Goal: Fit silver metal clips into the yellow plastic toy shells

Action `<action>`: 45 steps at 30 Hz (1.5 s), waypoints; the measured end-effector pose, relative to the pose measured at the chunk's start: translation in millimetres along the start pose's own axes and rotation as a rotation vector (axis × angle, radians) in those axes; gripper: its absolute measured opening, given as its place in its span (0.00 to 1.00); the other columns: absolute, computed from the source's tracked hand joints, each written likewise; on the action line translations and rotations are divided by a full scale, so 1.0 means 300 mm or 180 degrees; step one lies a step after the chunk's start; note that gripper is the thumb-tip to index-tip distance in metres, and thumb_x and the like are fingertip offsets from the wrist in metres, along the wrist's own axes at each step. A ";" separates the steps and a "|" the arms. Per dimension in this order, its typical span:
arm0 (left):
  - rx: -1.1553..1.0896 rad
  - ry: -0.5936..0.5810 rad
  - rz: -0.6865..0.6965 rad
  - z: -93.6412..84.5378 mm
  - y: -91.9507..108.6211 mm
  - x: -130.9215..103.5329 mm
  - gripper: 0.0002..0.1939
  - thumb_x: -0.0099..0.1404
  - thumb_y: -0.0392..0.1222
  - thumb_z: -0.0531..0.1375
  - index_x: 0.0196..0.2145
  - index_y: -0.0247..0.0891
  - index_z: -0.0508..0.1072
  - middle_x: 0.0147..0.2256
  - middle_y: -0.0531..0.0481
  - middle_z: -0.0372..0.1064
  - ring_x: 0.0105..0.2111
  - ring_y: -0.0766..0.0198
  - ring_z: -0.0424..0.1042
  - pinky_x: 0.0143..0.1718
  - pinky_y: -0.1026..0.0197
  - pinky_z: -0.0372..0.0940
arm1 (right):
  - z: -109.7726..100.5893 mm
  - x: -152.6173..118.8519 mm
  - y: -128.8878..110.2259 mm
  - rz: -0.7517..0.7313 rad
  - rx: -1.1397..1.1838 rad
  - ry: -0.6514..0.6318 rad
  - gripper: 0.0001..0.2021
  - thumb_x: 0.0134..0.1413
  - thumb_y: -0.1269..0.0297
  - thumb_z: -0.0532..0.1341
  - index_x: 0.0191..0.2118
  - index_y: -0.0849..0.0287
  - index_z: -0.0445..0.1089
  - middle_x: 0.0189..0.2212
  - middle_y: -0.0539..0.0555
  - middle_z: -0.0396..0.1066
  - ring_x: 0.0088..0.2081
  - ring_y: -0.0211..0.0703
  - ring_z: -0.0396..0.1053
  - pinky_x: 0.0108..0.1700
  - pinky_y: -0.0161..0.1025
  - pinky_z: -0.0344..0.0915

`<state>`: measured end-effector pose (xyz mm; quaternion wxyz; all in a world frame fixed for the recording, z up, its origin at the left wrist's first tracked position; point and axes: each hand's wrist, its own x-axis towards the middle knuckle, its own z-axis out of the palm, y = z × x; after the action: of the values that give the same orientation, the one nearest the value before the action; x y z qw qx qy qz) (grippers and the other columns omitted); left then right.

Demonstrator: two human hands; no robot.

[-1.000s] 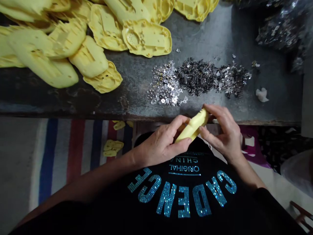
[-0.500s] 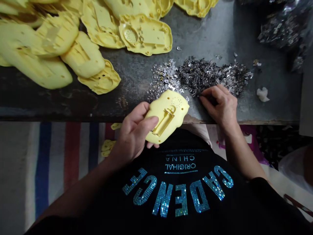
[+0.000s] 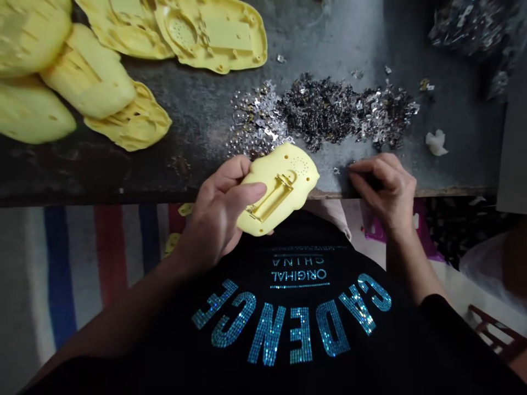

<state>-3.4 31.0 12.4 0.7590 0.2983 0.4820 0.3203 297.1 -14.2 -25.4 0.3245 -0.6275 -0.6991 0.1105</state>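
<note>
Yellow plastic casing (image 3: 280, 189) is held by the left hand (image 3: 220, 211) at the front edge of the table (image 3: 197, 109), its battery recess turned up; the thumb is laid over its near end, with fingers curled beneath. At the tabletop near that edge, the right hand (image 3: 389, 189) is pinched closed at thumb and fingertips; whether a small piece is gripped cannot be told. Beyond both, small metal contacts (image 3: 321, 112) are heaped, and more yellow shells (image 3: 94, 71) are piled at the left

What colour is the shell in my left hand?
The shell is pale yellow, clearest in the head view.
</note>
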 end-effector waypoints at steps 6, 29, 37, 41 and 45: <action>0.0083 0.0104 -0.0009 0.012 -0.005 -0.005 0.14 0.65 0.44 0.72 0.37 0.43 0.69 0.31 0.53 0.76 0.24 0.62 0.75 0.15 0.62 0.73 | 0.058 0.032 -0.014 -0.0107 -0.0251 -0.0168 0.04 0.71 0.57 0.71 0.44 0.49 0.83 0.37 0.53 0.79 0.42 0.54 0.74 0.47 0.52 0.71; 0.0327 -0.0513 0.0519 0.028 -0.060 -0.007 0.13 0.75 0.41 0.66 0.37 0.42 0.65 0.31 0.56 0.68 0.27 0.69 0.70 0.25 0.68 0.64 | -0.066 0.049 -0.204 -0.0526 0.0726 -0.0552 0.06 0.72 0.64 0.73 0.49 0.44 0.86 0.43 0.51 0.87 0.43 0.52 0.85 0.48 0.52 0.80; 0.0461 -0.0613 0.0687 0.047 -0.058 -0.024 0.11 0.77 0.40 0.65 0.37 0.41 0.65 0.31 0.56 0.63 0.27 0.70 0.65 0.26 0.68 0.62 | -0.084 0.079 -0.237 -0.1022 0.0386 -0.0832 0.09 0.74 0.67 0.70 0.52 0.44 0.83 0.47 0.52 0.86 0.46 0.52 0.84 0.51 0.51 0.79; 0.0539 -0.0603 0.0709 0.053 -0.062 -0.029 0.10 0.77 0.40 0.64 0.38 0.41 0.66 0.31 0.56 0.65 0.27 0.69 0.67 0.25 0.68 0.62 | -0.100 0.085 -0.249 -0.1339 0.0051 -0.0851 0.09 0.75 0.67 0.69 0.53 0.46 0.82 0.46 0.53 0.85 0.44 0.50 0.83 0.48 0.49 0.79; 0.0586 -0.0569 0.0739 0.064 -0.058 -0.035 0.09 0.77 0.38 0.63 0.37 0.41 0.66 0.31 0.55 0.65 0.27 0.69 0.69 0.25 0.69 0.63 | -0.112 0.086 -0.261 -0.1611 -0.0102 -0.0734 0.07 0.75 0.69 0.68 0.52 0.50 0.81 0.45 0.54 0.84 0.42 0.49 0.82 0.48 0.47 0.79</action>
<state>14.3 9.3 11.7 0.7263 0.4475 0.4021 0.3325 253.8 -12.9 52.5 0.2501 -0.4213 -0.8676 0.0856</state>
